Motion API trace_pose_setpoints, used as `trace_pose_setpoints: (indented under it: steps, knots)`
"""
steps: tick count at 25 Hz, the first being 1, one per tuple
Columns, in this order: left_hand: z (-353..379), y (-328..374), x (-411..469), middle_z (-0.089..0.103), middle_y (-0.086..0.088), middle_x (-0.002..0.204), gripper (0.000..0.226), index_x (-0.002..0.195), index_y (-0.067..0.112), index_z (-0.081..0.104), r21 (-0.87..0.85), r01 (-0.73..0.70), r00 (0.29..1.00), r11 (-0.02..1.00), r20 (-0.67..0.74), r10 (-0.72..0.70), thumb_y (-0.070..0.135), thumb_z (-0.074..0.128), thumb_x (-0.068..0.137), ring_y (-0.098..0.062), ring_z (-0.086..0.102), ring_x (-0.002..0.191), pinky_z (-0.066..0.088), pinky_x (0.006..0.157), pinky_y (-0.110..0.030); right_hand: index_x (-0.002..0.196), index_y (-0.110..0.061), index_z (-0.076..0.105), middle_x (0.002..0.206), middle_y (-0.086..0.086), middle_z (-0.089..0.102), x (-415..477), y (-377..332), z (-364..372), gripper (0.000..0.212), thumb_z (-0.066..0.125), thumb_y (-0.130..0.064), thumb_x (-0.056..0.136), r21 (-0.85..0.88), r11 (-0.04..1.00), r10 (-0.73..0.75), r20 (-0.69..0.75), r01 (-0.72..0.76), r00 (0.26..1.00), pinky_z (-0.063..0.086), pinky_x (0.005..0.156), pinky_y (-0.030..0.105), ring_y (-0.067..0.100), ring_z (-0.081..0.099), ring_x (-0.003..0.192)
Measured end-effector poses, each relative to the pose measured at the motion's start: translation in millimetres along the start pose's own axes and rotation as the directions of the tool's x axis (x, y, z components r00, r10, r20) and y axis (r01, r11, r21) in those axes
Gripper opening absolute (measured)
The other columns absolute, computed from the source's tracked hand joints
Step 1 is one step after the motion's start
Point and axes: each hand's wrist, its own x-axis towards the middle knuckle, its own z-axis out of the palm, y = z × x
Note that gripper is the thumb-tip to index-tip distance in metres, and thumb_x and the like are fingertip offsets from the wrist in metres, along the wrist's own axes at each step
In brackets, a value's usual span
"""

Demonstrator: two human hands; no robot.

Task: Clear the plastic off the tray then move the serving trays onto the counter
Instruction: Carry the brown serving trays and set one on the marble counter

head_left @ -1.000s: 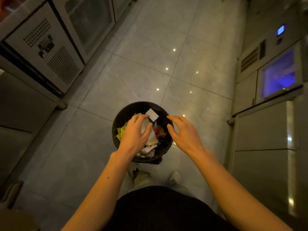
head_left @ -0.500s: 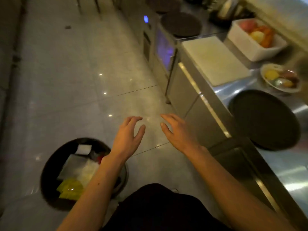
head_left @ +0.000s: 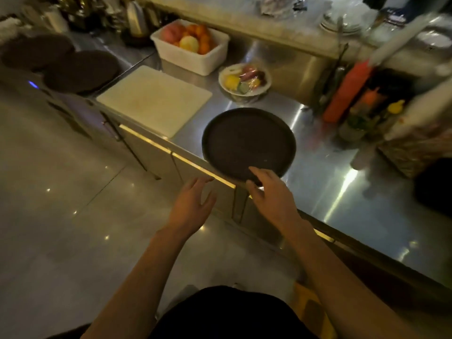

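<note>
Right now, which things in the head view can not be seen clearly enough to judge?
- Right hand: whether its fingers already grip the round dark tray; the hand covers the near rim.
- Squeeze bottles and basket: motion blur hides details.
- Dark shape: cut off by the right edge.
- Two far trays: dim and blurred; any plastic left is unclear.

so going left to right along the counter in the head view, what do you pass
two dark round trays → white cutting board → dark tray under the right hand → red sauce bottle → yellow-capped bottle
</note>
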Motion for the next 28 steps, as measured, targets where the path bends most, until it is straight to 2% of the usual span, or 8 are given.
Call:
trace_pose_setpoints:
  steps: [2,6,9,12,14,18,22,28]
  knots:
    - [11,6,21,0.057,-0.005,0.130,0.038,0.131,0.015,0.056,0.001,-0.036,0.998,0.999,0.055,0.036,0.025,0.058,0.094,-0.020,0.054,0.118,0.037,0.093,-0.023,0.140,-0.020,0.048,0.137,0.004,0.054,7,16,-10,0.046,0.050,-0.037,0.097,0.015,0.997,0.080,-0.059,-0.079,0.995,0.039,0.094,0.024,0.020,0.055,0.120]
    - [27,-3,63,0.058,-0.007,0.129,0.039,0.130,0.012,0.057,-0.012,-0.086,0.991,0.996,0.103,0.086,0.026,0.058,0.094,-0.021,0.054,0.119,0.036,0.094,-0.022,0.142,-0.023,0.044,0.141,0.004,0.051,18,34,-13,0.049,0.047,-0.042,0.097,0.027,0.977,0.213,-0.081,-0.212,0.974,0.043,0.104,0.039,0.022,0.050,0.127]
    - [36,-16,104,0.056,-0.008,0.130,0.040,0.131,0.013,0.055,-0.046,-0.079,0.989,0.996,0.118,0.084,0.028,0.057,0.095,-0.018,0.054,0.116,0.039,0.091,-0.022,0.143,-0.024,0.041,0.142,0.004,0.049,37,41,-10,0.049,0.045,-0.042,0.098,0.002,0.962,0.270,-0.104,-0.272,0.957,0.041,0.102,0.034,0.021,0.049,0.127]
    - [37,-33,143,0.052,-0.007,0.133,0.042,0.134,0.015,0.052,-0.095,-0.065,0.980,0.993,0.180,0.082,0.031,0.054,0.096,-0.019,0.054,0.116,0.047,0.092,-0.028,0.144,-0.024,0.040,0.142,0.004,0.047,64,40,-3,0.049,0.045,-0.043,0.098,-0.011,0.928,0.368,-0.150,-0.373,0.918,0.036,0.096,0.027,0.020,0.050,0.124]
    - [35,-45,163,0.051,-0.007,0.134,0.042,0.134,0.016,0.051,-0.109,-0.070,0.972,0.992,0.214,0.092,0.033,0.053,0.096,-0.020,0.054,0.117,0.049,0.094,-0.032,0.144,-0.024,0.039,0.143,0.004,0.047,80,37,2,0.050,0.045,-0.043,0.098,-0.007,0.903,0.423,-0.156,-0.429,0.893,0.039,0.098,0.030,0.021,0.050,0.125]
    - [35,-72,209,0.050,-0.009,0.135,0.040,0.134,0.015,0.051,-0.119,-0.072,0.959,0.990,0.264,0.102,0.031,0.053,0.097,-0.022,0.051,0.121,0.042,0.094,-0.026,0.144,-0.023,0.040,0.141,0.006,0.049,110,40,13,0.049,0.046,-0.041,0.098,0.039,0.846,0.530,-0.183,-0.533,0.828,0.039,0.099,0.031,0.022,0.049,0.126]
    - [41,-87,243,0.042,-0.012,0.141,0.046,0.138,0.014,0.045,-0.105,0.030,0.965,0.994,0.263,-0.001,0.030,0.053,0.096,-0.027,0.045,0.127,0.041,0.101,-0.034,0.143,-0.022,0.040,0.135,0.009,0.051,133,56,14,0.049,0.046,-0.040,0.098,0.020,0.812,0.576,-0.190,-0.583,0.795,0.042,0.095,0.032,0.023,0.053,0.118]
    - [59,-95,267,0.035,-0.018,0.146,0.055,0.142,0.012,0.038,-0.023,0.198,0.950,0.980,0.252,-0.186,0.029,0.056,0.094,-0.036,0.042,0.129,0.041,0.105,-0.043,0.147,-0.020,0.032,0.138,0.014,0.045,159,97,5,0.056,0.048,-0.037,0.097,0.013,0.772,0.631,-0.138,-0.636,0.763,0.044,0.098,0.040,0.030,0.050,0.122]
